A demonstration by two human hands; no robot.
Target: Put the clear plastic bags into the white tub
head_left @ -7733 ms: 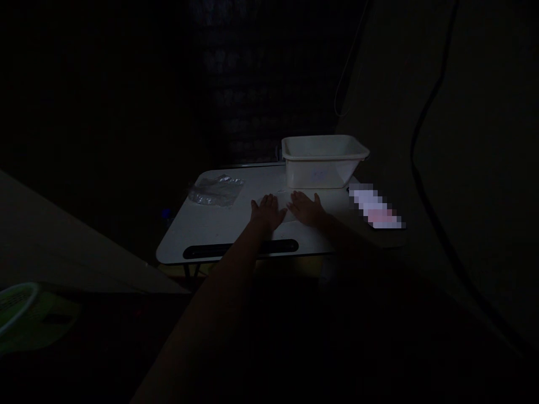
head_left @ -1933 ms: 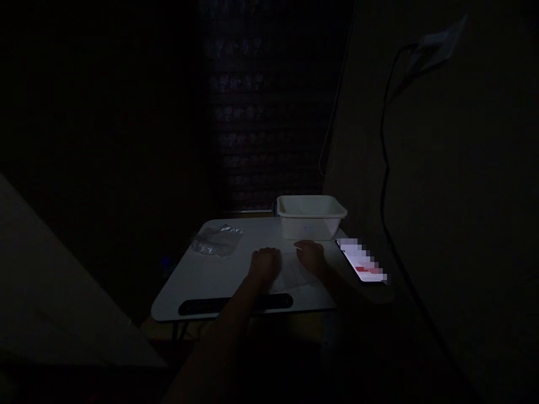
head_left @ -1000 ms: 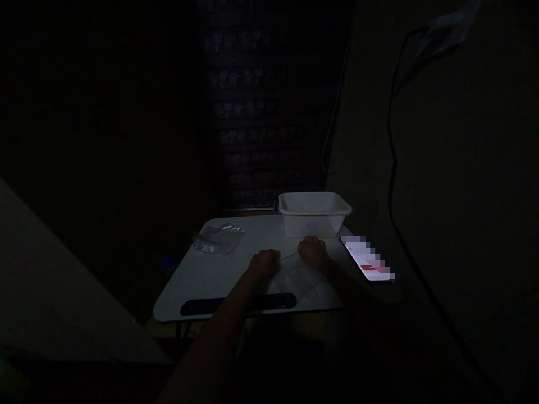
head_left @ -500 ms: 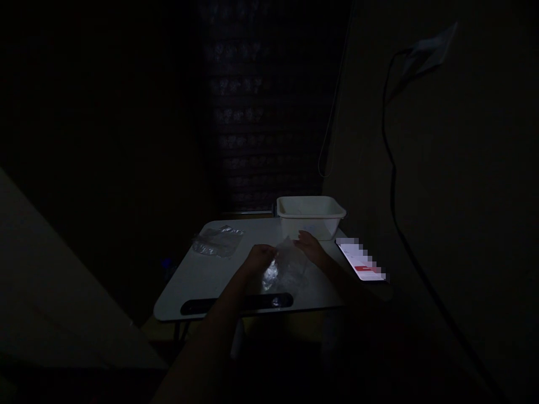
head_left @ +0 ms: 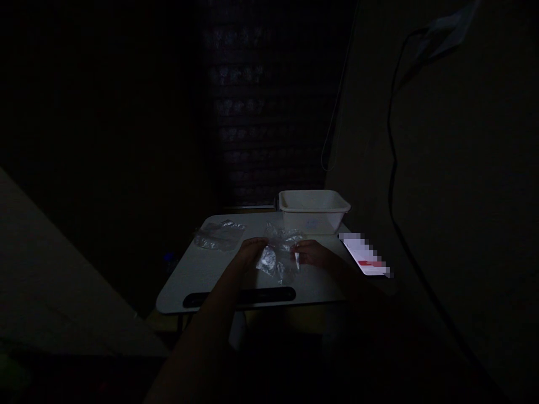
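Note:
A crinkled clear plastic bag point(head_left: 275, 255) is between my two hands, above the middle of a small white table point(head_left: 202, 280). My left hand point(head_left: 252, 247) grips the bag's left side with its fingers closed. From the right, my right hand point(head_left: 311, 252) holds the other side, its fingertips on the film. Light glints off the creased plastic. Further left on the table another clear plastic bag point(head_left: 221, 234) lies flat, apart from both hands. It is dark, and fine detail of the fingers is hard to see.
A white plastic basin point(head_left: 314, 216) stands at the table's back right. Beside it, at the right edge, is a lit phone point(head_left: 364, 258). A dark slot point(head_left: 269, 294) runs along the table's front. A black cable point(head_left: 393, 163) hangs from a wall socket on the right.
My right hand has come down and closed on the bag's right side. The bag is now bunched and spread between both hands. The view has shifted slightly.

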